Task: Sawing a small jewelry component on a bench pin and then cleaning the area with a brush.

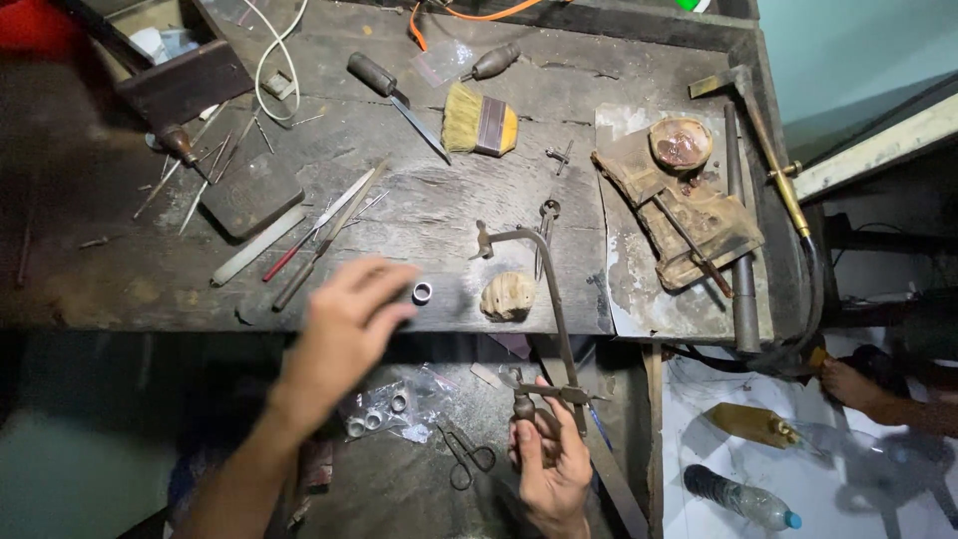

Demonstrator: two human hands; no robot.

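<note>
The left hand reaches forward, blurred, fingers curled; the right hand keeps a closed grip.

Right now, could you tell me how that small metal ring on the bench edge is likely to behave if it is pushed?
The small metal ring is round and looks smooth, so it may slide or roll if tipped. It sits near the edge of the bench, so a push could drop it. It is tiny beside the left hand, probably light.

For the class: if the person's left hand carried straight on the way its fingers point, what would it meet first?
Most likely the small metal ring on the workbench, just beyond the left hand. The hand is blurred, so its height above the bench is unclear.
</note>
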